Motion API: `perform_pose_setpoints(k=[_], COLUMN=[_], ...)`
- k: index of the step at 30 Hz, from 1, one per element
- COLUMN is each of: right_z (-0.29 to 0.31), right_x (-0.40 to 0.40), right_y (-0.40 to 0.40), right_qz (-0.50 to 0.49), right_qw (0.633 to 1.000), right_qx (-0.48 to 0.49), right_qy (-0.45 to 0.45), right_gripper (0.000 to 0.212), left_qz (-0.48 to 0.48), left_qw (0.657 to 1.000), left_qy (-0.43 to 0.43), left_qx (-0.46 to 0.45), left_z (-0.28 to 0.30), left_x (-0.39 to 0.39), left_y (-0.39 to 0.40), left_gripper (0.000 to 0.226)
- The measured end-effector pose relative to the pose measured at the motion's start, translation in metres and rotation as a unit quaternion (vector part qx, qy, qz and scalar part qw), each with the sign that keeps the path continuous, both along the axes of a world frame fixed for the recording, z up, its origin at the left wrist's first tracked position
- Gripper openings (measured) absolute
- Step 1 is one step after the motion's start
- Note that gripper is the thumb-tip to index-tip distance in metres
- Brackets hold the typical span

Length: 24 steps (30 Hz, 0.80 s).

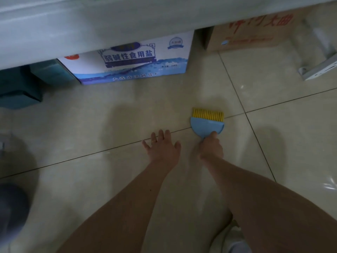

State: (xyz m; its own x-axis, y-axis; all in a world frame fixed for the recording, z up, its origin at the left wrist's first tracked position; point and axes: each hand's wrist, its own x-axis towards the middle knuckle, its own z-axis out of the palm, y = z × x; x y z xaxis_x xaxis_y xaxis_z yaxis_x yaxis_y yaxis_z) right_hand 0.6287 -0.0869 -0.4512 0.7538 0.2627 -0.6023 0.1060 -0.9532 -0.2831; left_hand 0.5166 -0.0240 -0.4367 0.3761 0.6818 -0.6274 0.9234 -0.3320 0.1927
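A small hand brush (207, 124) with a light blue head and yellow bristles lies low over the beige tiled floor (91, 125), bristles pointing away from me. My right hand (211, 146) grips its handle, which the fingers hide. Just left of it, my left hand (161, 146) is spread with straight fingers, palm down on or just above the tiles, holding nothing. A ring shows on one finger.
A white and blue printed carton (135, 64) and a brown carton (246, 33) stand under a pale shelf edge (91, 24) ahead. Teal bins (20, 86) are at the left, a metal shelf foot (317, 70) at the right.
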Motion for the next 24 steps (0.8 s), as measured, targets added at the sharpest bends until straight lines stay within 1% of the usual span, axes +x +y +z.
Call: perform_pose_setpoints(k=[3,5,7,10,12,15,19,21,23,24], right_z=[0.001,0.004,0.010,0.025,0.037,0.063,0.103,0.123,0.143,0.154], right_x=[-0.005,-0.010,-0.015,-0.023,-0.031,-0.051,-0.079,-0.097,-0.119,-0.132], right_y=[0.001,0.003,0.006,0.013,0.021,0.034,0.053,0.062,0.071,0.075], right_qz=[-0.053,-0.086,-0.082,-0.054,-0.036,0.018,0.083,0.119,0.152,0.167], right_qw=[0.998,0.995,0.995,0.995,0.993,0.995,0.990,0.984,0.975,0.972], right_qx=[0.021,0.025,0.016,0.009,0.025,0.047,0.087,0.108,0.131,0.136], right_qy=[0.015,0.033,0.052,0.086,0.108,0.092,0.068,0.077,0.091,0.096], right_gripper=[0.041,0.044,0.042,0.034,0.038,0.036,0.031,0.018,0.026,0.022], left_qz=[0.003,0.004,0.003,0.004,0.001,0.005,0.041,0.059,0.079,0.092], left_qw=[1.000,1.000,1.000,0.999,0.999,0.998,0.996,0.993,0.990,0.988], left_qy=[-0.006,-0.012,-0.019,-0.031,-0.040,-0.060,-0.075,-0.078,-0.082,-0.086], left_qx=[-0.003,-0.004,-0.004,-0.006,-0.003,0.006,0.035,0.059,0.083,0.092], left_z=[0.000,0.003,0.008,0.017,0.027,0.049,0.085,0.106,0.127,0.137], left_x=[-0.002,-0.003,-0.004,-0.005,-0.009,-0.021,-0.048,-0.070,-0.095,-0.108], left_y=[-0.001,-0.001,0.000,0.002,0.005,0.010,0.024,0.031,0.037,0.038], left_gripper=[0.062,0.062,0.061,0.058,0.056,0.051,0.049,0.050,0.049,0.048])
